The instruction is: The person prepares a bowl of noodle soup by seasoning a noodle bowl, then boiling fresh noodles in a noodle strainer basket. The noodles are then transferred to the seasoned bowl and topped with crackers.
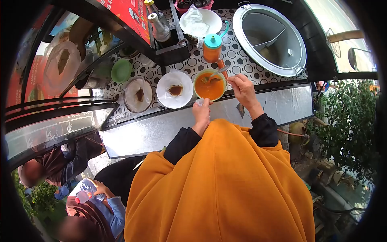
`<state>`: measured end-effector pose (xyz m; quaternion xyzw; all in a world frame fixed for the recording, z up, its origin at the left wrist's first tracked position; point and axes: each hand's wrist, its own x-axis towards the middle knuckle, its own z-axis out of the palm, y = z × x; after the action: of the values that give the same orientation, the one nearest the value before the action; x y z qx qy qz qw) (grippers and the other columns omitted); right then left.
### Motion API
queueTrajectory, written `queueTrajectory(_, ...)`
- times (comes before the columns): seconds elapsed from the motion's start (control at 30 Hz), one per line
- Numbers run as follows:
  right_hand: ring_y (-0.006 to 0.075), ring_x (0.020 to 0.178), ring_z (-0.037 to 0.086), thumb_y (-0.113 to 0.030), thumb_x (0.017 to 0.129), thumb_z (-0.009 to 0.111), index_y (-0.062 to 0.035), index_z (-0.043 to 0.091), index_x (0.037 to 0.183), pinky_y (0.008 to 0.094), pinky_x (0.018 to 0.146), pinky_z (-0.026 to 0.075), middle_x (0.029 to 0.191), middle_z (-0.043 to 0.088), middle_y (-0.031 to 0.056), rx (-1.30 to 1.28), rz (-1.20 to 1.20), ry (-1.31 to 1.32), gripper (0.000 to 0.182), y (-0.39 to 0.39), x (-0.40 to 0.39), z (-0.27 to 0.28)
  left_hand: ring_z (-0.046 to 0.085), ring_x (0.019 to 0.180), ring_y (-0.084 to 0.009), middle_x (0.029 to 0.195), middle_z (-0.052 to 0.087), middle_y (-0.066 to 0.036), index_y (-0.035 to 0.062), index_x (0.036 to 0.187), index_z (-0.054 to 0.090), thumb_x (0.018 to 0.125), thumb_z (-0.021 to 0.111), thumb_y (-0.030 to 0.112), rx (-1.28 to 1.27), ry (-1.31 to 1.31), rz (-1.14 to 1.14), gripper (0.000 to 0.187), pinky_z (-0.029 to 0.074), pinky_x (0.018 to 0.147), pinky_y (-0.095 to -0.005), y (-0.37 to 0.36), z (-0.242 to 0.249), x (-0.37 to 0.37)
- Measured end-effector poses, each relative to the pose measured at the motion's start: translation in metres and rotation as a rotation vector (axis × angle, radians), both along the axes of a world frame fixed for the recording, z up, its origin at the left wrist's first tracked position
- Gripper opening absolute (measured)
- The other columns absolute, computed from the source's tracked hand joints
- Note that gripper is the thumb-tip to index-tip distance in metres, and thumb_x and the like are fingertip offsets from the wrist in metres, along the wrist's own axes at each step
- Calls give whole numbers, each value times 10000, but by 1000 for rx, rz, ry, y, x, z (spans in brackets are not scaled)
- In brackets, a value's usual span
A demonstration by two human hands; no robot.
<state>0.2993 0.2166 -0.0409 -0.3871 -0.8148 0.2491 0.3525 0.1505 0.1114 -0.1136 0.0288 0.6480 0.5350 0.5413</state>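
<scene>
A pale-rimmed bowl point(195, 85) of orange sauce point(206, 91) stands near the front edge of the patterned counter. My left hand point(201, 114) is closed at the bowl's near rim, thumb and fingers pinching it. Above the bowl's right side, my right hand point(243, 91) grips the handle of a metal spoon point(219, 80) whose end reaches over the sauce. A second metal utensil point(220, 71) leans across the far rim; its lower end is in the sauce. Just left stands a paper-lined plate point(164, 85) with dark brown sauce, and beyond it another lined plate point(131, 94) with similar sauce.
An orange squeeze bottle point(212, 53) with a turquoise lid stands behind the bowl. A large metal pot point(238, 25) is at back right. Further left are a green bowl point(121, 71) and glass bottles point(160, 28) in a rack. People point(96, 205) sit at lower left.
</scene>
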Motion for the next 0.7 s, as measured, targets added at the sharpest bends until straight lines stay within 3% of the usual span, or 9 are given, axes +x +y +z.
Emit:
queueTrajectory(0.2, 291, 711, 582, -31, 821, 600, -5, 600, 856, 354, 618, 452, 742, 576, 123, -113, -16, -75, 44, 18, 3, 1, 496, 556, -71, 743, 634, -19, 36, 855, 571, 743, 647, 139, 59, 76, 78, 170, 385, 504, -242, -1, -12, 9)
queueTrajectory(0.3, 246, 592, 568, -46, 825, 605, 0, 610, 870, 327, 556, 436, 668, 574, 128, -294, -174, -51, 65, 7, 1, -11, 419, 451, -49, 667, 613, -9, 39, 822, 591, 792, 638, 154, 117, 235, 66, 128, 304, 401, -224, -3, -24, 16)
queueTrajectory(0.4, 70, 507, 472, -70, 866, 603, 13, 628, 903, 236, 482, 383, 593, 570, 18, -397, -271, 161, 94, -20, 3, -54, 435, 459, -45, 634, 589, 15, 37, 803, 605, 796, 650, 158, 148, 319, 68, 129, 317, 414, -228, -5, -30, 21)
queueTrajectory(0.43, 46, 527, 493, -99, 892, 600, -1, 639, 922, 209, 487, 398, 613, 579, -8, -471, -305, 237, 110, -31, 1, -56, 435, 459, -44, 634, 588, 17, 37, 807, 607, 797, 651, 157, 144, 343, 62, 129, 321, 420, -227, -5, -33, 23)
queueTrajectory(0.53, 44, 534, 508, -126, 905, 600, -19, 642, 924, 197, 488, 412, 621, 578, -8, -708, -429, 421, 116, -46, -3, -61, 435, 464, -43, 639, 595, 19, 38, 816, 612, 803, 656, 166, 121, 397, 35, 136, 332, 435, -224, -7, -38, 24)
queueTrajectory(0.7, 52, 518, 504, -144, 912, 597, -34, 619, 925, 195, 483, 420, 636, 567, -11, -805, -475, 678, 113, -42, -2, -52, 442, 491, -41, 688, 635, 4, 41, 841, 619, 820, 661, 213, 77, 340, 5, 178, 344, 451, -222, -5, -27, 19)
